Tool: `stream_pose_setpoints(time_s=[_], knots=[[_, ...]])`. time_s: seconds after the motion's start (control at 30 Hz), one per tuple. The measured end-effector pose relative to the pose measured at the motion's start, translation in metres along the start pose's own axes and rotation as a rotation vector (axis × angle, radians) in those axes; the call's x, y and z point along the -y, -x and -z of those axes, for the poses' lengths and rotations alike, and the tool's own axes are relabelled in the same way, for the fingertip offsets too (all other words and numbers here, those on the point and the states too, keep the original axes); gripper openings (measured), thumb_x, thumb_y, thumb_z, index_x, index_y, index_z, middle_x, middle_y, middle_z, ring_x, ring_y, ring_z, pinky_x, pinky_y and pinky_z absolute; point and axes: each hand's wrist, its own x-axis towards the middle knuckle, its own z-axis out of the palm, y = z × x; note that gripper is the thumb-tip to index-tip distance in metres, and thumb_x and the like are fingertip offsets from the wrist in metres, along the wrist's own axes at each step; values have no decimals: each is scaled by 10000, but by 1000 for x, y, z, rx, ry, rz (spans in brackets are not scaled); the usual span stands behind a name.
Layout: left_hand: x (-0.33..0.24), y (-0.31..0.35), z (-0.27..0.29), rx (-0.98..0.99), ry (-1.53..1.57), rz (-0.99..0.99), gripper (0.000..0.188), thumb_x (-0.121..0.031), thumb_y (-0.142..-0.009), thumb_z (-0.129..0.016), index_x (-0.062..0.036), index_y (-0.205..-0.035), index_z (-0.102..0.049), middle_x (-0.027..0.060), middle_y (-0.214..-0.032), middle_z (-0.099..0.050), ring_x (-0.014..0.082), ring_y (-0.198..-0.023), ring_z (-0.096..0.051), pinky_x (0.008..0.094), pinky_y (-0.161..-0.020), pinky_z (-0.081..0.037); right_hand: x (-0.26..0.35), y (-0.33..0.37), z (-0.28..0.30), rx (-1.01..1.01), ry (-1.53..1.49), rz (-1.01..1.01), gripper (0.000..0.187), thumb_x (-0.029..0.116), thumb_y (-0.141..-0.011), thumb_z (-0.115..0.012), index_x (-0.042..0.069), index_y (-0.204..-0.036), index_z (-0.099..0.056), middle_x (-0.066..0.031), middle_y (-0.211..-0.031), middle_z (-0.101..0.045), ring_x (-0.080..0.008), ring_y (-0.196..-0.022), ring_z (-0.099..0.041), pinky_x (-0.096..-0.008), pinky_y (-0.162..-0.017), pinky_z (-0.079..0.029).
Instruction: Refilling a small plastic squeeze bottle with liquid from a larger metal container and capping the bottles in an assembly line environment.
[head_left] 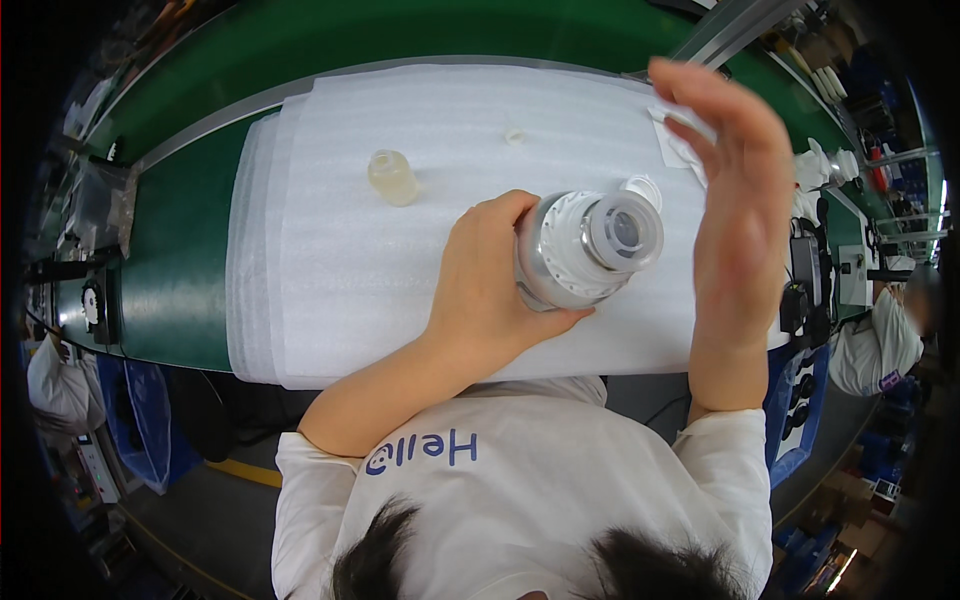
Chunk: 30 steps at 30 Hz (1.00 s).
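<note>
My left hand (pixel 490 270) is wrapped round the side of a clear bottle-like container (pixel 533 292) with a white ribbed collar and an open, see-through neck. The neck's opening faces up and to the right. Just behind it shows a small round white lid (pixel 643 188); whether it is joined to the container I cannot tell. My right hand (pixel 742 200) is raised at the right with its fingers stretched out, slightly blurred and apart from the container. A small bottle of pale yellow liquid (pixel 394 180) and a tiny whitish cap-like piece (pixel 514 134) lie farther back.
White foam sheets (pixel 330 300) cover much of the green table (pixel 180 260). A white paper or cloth (pixel 680 145) lies partly behind my right hand. Black adapter-like boxes (pixel 800 290) sit at the right edge. Blue bins (pixel 150 420) stand below the table, and other people are at both sides.
</note>
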Motion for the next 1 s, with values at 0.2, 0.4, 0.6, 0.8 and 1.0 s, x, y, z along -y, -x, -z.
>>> stream_pose_setpoints(time_s=[0.2,0.4,0.6,0.8,1.0], knots=[[3,-1,0,-13,5,22,741,-158,-487,-827,-24,-1100,-434,144,-1003,-499,308,-944,-479,376,-800,-393,4,-42,-34,492,554,-22,288,266,-863,-443,12,-895,-576,-126,-883,-606,-247,-838,-564,-329,-737,-421],[4,-3,0,47,64,42,754,-165,-504,-819,-21,-1126,-419,139,-1018,-492,305,-945,-476,381,-793,-392,6,-37,-32,672,731,-27,265,246,-859,-422,40,-827,-586,-142,-764,-592,-331,-734,-536,-389,-643,-421],[6,-3,0,13,14,-7,752,-178,-512,-813,-28,-1131,-413,133,-985,-500,299,-919,-472,386,-784,-383,11,-40,-40,719,857,-225,306,278,-864,-405,62,-796,-611,-115,-682,-602,-324,-662,-549,-383,-604,-429],[7,-6,1,59,-12,-25,747,-175,-505,-815,-31,-1117,-411,128,-993,-501,300,-896,-470,379,-758,-380,6,-37,-41,613,812,-221,342,291,-860,-410,51,-741,-622,-112,-664,-611,-312,-632,-562,-385,-589,-429],[9,-5,0,36,-19,-43,732,-185,-501,-819,-36,-1092,-415,127,-981,-503,298,-876,-471,385,-747,-376,4,-37,-41,605,762,-254,344,288,-854,-414,46,-723,-620,-118,-658,-610,-309,-627,-561,-380,-585,-426]])
